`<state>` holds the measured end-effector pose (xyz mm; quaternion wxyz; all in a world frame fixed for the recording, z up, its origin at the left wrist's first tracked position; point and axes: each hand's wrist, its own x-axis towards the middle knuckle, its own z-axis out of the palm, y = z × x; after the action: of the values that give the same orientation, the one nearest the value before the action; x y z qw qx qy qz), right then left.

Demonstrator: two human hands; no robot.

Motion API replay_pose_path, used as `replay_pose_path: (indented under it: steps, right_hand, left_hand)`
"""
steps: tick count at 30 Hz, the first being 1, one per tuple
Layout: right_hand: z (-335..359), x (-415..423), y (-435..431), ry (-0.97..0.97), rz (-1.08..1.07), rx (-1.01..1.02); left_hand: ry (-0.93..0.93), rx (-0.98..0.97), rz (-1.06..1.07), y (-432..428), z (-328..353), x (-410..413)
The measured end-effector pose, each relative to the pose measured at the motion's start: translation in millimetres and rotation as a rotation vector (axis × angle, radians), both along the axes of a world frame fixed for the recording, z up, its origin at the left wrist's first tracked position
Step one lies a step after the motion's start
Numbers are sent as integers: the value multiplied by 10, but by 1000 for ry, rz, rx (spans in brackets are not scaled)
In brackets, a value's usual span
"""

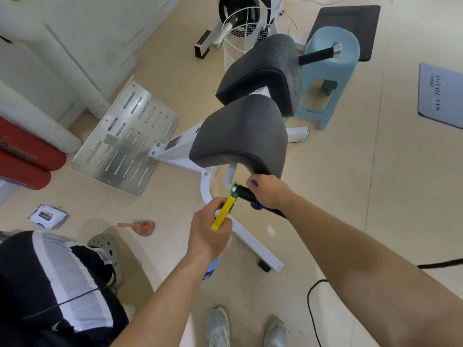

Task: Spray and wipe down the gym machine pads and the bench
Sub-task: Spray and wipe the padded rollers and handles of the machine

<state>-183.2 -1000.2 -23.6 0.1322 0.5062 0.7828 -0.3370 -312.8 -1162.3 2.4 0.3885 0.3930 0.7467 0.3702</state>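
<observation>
- Red rolls (22,156): far left, on the floor, against white padded cylinders.
- Slotted metal footplate (125,139): tilted on the floor, bolted to the white machine frame (250,236).
- Wipes packet (48,216): flat on the floor, near a second person's leg in black-and-white clothing and a grey clog (107,246).
- Pink object (140,227): on the floor, right of the packet; kind unclear.
- Left hand (209,236): fingers curled round the spray bottle (223,214), yellow trigger lying under them. Green nozzle tip just beside the chrome end of the black handle grip (244,194). Bottle body mostly hidden below the hand.
- Near pad (240,136): dark grey, curved, just above the handle grip.
- Right hand (268,194): closed round the handle grip, with a blue cloth (256,206) held between palm and grip and showing above and below the fingers.
- Far pad (265,73): behind the near pad, droplets along its right edge.
- White wire basket (238,43): behind the far pad.
- Light-blue stool (328,78): right of the far pad, a second black handle crossing above its seat.
- Black mat (350,28): behind the stool.
- Black cable (313,309): lower right, on the floor.
- Grey board (441,93): far right, flat on the floor.
</observation>
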Motion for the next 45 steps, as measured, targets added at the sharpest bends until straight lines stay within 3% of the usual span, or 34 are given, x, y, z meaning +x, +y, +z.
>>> replay_pose_path:
  steps: [3, 5, 8, 10, 12, 14, 16, 18, 27, 38, 45]
  right_hand:
    - [-36, 15, -15, 37, -15, -44]
    - [18, -24, 34, -96, 94, -68]
    - [166, -53, -11, -314, 308, 174]
    - [247, -14, -125, -243, 272, 378]
    - [306, 10, -233, -51, 176, 480]
    - [283, -13, -344, 24, 236, 378]
    - [172, -39, -451, -69, 442, 256]
    - [60, -34, -462, -135, 506, 273]
    - [-57, -5, -411, -211, 255, 479]
    - [323, 623, -714, -271, 378, 553]
    - [698, 1190, -687, -237, -144, 367]
  left_hand:
    - [16, -18, -6, -5, 12, -29]
    - [31, -8, -5, -2, 20, -52]
    - [46, 7, 5, -21, 22, -70]
    - [40, 32, 4, -34, 28, -87]
    - [28, 86, 4, -15, 32, -105]
    - [36, 142, 6, 20, 44, -120]
    - [43, 191, 7, 68, 90, -114]
    - [47, 200, 10, 111, 154, -111]
    - [76, 194, -10, 273, 284, -102]
    - [52, 121, -116, 241, 206, 55]
    - [10, 12, -245, 73, 25, 85]
